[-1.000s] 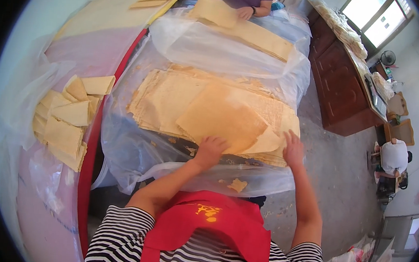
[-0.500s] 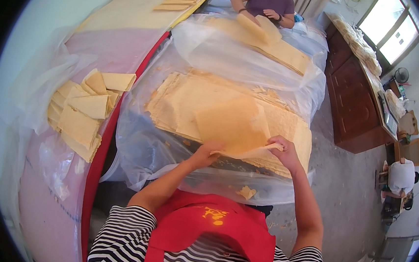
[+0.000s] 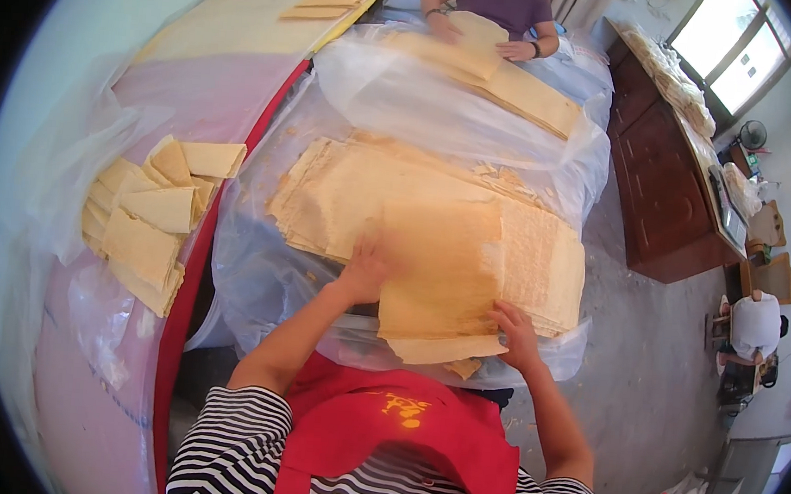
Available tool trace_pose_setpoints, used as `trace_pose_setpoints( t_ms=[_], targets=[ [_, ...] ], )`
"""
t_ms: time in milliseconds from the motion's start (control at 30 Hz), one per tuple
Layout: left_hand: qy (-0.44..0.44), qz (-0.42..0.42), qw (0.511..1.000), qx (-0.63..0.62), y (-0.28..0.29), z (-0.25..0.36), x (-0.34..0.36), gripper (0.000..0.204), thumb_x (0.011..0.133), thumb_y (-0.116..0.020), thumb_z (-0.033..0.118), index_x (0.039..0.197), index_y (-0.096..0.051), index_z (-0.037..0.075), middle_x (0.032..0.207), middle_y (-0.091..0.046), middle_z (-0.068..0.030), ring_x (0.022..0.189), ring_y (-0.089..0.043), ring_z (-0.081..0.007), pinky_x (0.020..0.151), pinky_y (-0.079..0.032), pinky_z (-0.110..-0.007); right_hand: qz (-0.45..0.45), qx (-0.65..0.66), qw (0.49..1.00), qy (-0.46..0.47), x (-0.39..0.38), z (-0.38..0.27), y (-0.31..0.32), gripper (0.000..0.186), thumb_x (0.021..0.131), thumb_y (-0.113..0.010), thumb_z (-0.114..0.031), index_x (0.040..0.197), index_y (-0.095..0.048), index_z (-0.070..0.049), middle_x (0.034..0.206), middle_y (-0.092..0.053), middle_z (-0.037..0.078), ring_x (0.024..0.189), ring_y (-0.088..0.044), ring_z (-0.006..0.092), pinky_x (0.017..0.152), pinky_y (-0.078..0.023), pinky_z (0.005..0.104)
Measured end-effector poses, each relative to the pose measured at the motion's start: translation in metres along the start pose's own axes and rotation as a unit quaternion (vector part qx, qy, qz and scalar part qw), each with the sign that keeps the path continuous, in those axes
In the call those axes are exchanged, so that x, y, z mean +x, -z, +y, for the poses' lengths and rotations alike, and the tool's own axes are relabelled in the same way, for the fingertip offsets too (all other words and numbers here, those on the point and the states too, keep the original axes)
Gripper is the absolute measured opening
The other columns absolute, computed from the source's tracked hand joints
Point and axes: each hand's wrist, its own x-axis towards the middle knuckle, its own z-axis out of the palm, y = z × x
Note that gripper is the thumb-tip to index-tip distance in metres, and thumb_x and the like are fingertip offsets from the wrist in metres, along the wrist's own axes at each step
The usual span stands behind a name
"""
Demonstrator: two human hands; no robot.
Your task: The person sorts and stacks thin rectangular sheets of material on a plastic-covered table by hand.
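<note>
Left table: pink surface (image 3: 94, 363) with a red edge (image 3: 190, 282) along its right side.
Left pile: folded tan sheets (image 3: 147, 244) overlapped loosely on that table, near the red edge.
Far-left strips: narrow tan pieces (image 3: 326, 4) lay side by side at the table's far end.
Left hand: (image 3: 371, 268) at the left edge of the top sheet, fingers pointing far, partly blurred; couldn't tell if they gripped or just pressed.
Main stack: broad tan sheets (image 3: 339, 192), edges uneven, lay on clear plastic (image 3: 372, 78) in the middle.
Top sheet: darker tan (image 3: 440, 274), between the hands, over the stack's near side; its near end overhung the stack, with a paler flap (image 3: 443, 349) along it.
Far side: co-worker in a purple shirt (image 3: 506, 3) had both hands at another tan sheet (image 3: 477, 35), over a long far stack (image 3: 539, 102).
Right hand: (image 3: 514, 335) at the top sheet's near right edge, fingers bent inward and fairly close together; couldn't tell if they pinched it.
Right side: dark red-brown cabinet (image 3: 666, 175), then a seated person in white (image 3: 755, 324) well apart from the stack.
</note>
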Motion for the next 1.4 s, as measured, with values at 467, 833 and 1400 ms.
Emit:
trace_pose_setpoints(
  t_ms=[467,833,1400],
  targets=[
    [-0.012,0.006,0.999,-0.031,-0.007,0.007,-0.003,0.069,0.062,-0.065,0.014,0.128,-0.048,0.026,0.143,-0.025,-0.0184,0.133,-0.02,-0.0391,0.106,-0.015,-0.053,0.055,-0.076,0.996,0.007,-0.015,-0.007,-0.011,0.056,0.055,-0.061,0.005,0.109,-0.058,-0.011,0.129,-0.046,0.013,0.124,-0.039,0.0316,0.095,-0.035,0.0439],
    [-0.106,-0.001,0.992,-0.061,-0.013,0.003,-0.008,0.058,0.063,-0.067,0.016,0.12,-0.056,0.018,0.139,-0.034,-0.0137,0.131,-0.027,-0.0328,0.107,-0.021,-0.048,0.122,0.043,0.991,0.028,0.017,0.0,0.003,0.024,0.073,-0.062,-0.008,0.096,-0.064,-0.008,0.09,-0.065,0.009,0.088,-0.062,0.028,0.082,-0.045,0.0381],
    [0.31,0.113,0.866,-0.375,-0.025,0.017,0.012,0.043,0.08,-0.062,0.023,0.113,-0.052,-0.001,0.102,-0.058,-0.0189,0.091,-0.055,-0.0372,0.085,-0.042,-0.038,0.152,0.027,0.963,-0.219,0.147,0.027,-0.034,0.028,0.088,-0.052,-0.033,0.081,-0.06,-0.006,0.072,-0.06,0.016,0.066,-0.058,0.0336,0.059,-0.045,0.041]
  ],
)
